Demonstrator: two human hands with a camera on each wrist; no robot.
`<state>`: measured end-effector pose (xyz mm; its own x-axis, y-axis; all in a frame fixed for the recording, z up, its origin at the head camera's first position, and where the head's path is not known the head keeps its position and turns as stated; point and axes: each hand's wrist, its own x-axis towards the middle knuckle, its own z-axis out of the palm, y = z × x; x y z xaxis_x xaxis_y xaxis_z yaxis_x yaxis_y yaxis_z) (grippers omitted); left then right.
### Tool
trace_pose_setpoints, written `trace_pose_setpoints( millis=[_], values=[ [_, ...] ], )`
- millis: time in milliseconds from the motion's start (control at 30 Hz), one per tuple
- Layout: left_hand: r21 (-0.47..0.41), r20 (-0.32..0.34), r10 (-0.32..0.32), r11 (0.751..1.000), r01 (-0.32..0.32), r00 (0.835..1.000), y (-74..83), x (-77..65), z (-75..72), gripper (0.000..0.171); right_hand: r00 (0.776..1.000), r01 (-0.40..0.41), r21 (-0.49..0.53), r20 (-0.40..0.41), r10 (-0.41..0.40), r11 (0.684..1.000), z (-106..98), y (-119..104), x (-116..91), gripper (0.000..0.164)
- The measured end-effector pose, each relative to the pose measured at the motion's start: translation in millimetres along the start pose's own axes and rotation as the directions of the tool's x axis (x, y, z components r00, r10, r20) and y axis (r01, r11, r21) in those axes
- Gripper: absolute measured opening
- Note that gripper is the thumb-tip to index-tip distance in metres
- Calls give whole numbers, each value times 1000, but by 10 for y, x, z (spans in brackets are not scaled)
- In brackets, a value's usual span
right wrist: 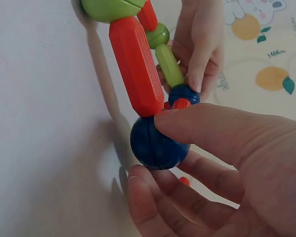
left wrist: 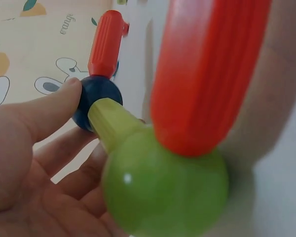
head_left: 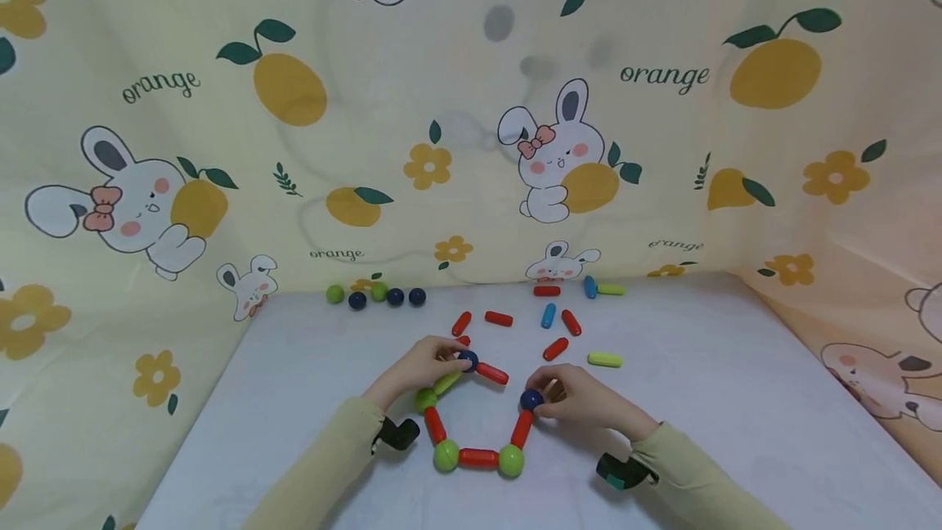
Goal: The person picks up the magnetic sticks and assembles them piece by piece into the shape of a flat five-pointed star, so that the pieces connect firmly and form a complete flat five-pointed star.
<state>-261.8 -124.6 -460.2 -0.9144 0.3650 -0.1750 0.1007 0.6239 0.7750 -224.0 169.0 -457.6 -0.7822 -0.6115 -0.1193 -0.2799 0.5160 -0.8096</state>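
Note:
A chain of colored rods and balls lies on the table in an unclosed ring. My left hand (head_left: 430, 363) pinches a dark blue ball (left wrist: 99, 101) between thumb and fingers; a red rod (head_left: 492, 373) juts from it toward the right. A yellow-green rod (left wrist: 113, 121) links that ball to a green ball (left wrist: 165, 182). With thumb and fingertips, my right hand (head_left: 581, 397) grips another dark blue ball (right wrist: 158, 143), joined to a red rod (right wrist: 137, 66). Along the near side, a red rod (head_left: 478, 458) sits between two green balls (head_left: 446, 455). A gap separates the left ball's red rod from the right blue ball.
Loose red rods (head_left: 499, 318), blue rods (head_left: 548, 316) and yellow-green rods (head_left: 605, 360) lie beyond the hands. Several green and dark blue balls (head_left: 395, 297) line the table's far left edge. A printed curtain (head_left: 471, 105) hangs behind the table.

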Motion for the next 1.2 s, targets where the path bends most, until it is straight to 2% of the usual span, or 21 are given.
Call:
trace_pose_setpoints(
  millis=[367, 667, 800, 967, 1200],
  values=[
    [38, 29, 66, 997, -67, 997, 61, 24, 91, 32, 999, 36, -8, -35, -37, 999, 45, 3, 58, 28],
    [16, 32, 45, 999, -46, 998, 45, 33, 103, 33, 999, 7, 5, -43, -7, 1000, 70, 4, 58, 27],
    [-39, 50, 28, 999, -26, 998, -16, 6, 53, 35, 999, -24, 22, -43, 25, 999, 75, 3, 37, 27],
    [-142, 73, 29, 990, -19, 997, -104, -89, -48, 37, 998, -37, 36, -53, 39, 999, 73, 6, 27, 27],
    [-183, 66, 21, 983, -8, 998, -269, -366, -167, 39, 996, -70, 68, -55, 74, 995, 91, 48, 27, 26]
  ],
)
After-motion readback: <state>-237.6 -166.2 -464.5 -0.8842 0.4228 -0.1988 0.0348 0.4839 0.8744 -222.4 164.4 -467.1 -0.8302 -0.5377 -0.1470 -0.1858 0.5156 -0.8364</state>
